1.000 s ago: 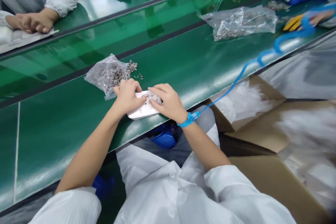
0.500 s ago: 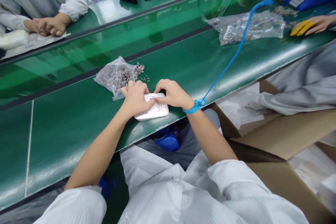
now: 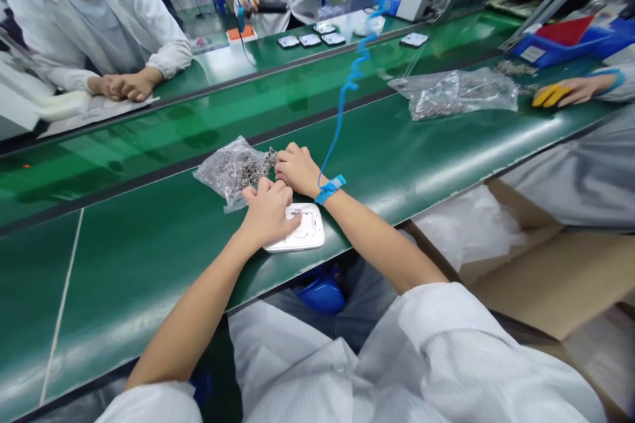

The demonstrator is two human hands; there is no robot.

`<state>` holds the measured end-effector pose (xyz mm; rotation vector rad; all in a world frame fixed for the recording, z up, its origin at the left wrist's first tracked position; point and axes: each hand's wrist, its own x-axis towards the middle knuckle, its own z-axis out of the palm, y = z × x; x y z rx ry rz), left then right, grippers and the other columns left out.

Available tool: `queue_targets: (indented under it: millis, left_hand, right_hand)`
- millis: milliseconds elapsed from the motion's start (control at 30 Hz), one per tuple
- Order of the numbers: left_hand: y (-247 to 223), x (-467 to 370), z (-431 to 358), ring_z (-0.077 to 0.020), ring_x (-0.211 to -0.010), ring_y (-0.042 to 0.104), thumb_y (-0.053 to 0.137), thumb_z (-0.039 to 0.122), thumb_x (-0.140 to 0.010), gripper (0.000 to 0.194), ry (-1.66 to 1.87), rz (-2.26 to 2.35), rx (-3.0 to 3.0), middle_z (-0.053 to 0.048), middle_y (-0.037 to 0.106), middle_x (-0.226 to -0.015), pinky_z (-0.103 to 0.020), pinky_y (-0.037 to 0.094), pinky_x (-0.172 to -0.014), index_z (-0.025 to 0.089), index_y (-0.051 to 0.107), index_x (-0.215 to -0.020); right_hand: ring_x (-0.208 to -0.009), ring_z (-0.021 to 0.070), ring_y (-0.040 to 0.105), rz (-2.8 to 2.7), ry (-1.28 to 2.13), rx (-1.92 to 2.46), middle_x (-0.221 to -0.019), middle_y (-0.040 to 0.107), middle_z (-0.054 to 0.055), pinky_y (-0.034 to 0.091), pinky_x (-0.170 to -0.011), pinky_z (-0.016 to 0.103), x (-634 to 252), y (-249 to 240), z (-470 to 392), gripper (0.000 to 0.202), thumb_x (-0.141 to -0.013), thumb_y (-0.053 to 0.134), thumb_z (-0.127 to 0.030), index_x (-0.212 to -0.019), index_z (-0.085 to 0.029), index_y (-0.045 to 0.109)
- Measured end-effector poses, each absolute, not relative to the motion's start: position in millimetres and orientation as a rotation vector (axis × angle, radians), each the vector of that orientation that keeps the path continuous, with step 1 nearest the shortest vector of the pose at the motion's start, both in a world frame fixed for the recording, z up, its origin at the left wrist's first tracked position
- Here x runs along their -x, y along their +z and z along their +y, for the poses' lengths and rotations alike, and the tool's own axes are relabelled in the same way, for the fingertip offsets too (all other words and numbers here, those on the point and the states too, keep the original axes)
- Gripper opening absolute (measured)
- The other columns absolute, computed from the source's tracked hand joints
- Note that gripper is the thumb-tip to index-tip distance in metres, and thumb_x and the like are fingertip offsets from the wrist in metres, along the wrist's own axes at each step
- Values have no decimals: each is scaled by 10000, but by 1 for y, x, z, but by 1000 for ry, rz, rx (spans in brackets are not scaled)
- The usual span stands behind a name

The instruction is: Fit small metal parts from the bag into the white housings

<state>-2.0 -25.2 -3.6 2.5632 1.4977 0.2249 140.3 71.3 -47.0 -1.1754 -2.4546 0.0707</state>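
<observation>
A white, round-cornered plastic device casing (image 3: 310, 228) lies on the green bench near its front edge. My left hand (image 3: 268, 211) grips its left side, the thumb lying over its recessed face. Beyond it, my right hand (image 3: 297, 170) is at a small heap of shiny metal parts (image 3: 270, 158), its fingers curled down and closed. What the fingertips hold, if anything, is hidden. To the left of that heap lies a clear plastic bag (image 3: 231, 172) with more of the small metal parts. A blue wrist strap (image 3: 331, 190) with a coiled cord is round my right wrist.
A second bag of parts (image 3: 456, 91) lies farther right, near a co-worker's hand in yellow finger covers (image 3: 553, 95). Blue bins (image 3: 560, 46) stand behind it. Across the bench are two people and several white-and-black units (image 3: 310, 40). Open cardboard boxes (image 3: 550, 277) stand at right.
My right hand has left the white casing and moved away and left to the heap of metal parts. My left hand stays on the casing. The camera view has tilted up.
</observation>
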Motion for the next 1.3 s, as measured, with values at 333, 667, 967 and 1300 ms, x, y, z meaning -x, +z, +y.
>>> queue_targets:
  millis: [333,667,967,1300]
  left_hand:
    - [-6,-2,-29,-364,-1095,473,661,356,-837,224,264,1501,-2634,-116,634,-986,-481,288,-830,209,493,-823]
    - [-7,1,-26,-323,-1096,449,440,289,-1002,240,455,1558,-2549,-105,645,-1053,-496,272,-883,194,609,-861]
    - [-3,6,-21,-210,-949,600,449,313,-1065,247,754,1091,-2573,-47,682,-954,-402,327,-830,210,645,-955]
    - [-16,0,-27,-199,-894,623,452,269,-1048,262,978,1098,-2730,-50,726,-961,-431,290,-845,216,663,-901]
  right_hand:
    - [-817,188,615,-1833,635,1010,-885,679,40,500,-801,348,-169,-39,62,121,-947,573,-229,-889,-190,671]
    - [-803,191,724,-1452,780,935,-877,773,24,611,-773,353,-191,-53,-1,69,-833,752,-267,-874,-214,767]
    - [-877,207,765,-1563,338,963,-937,815,-14,611,-831,377,-176,-40,-52,114,-928,715,-253,-896,-299,814]
    - [-764,210,754,-1423,1148,1027,-849,788,42,631,-735,352,-194,-29,-55,233,-798,840,-405,-895,-201,783]
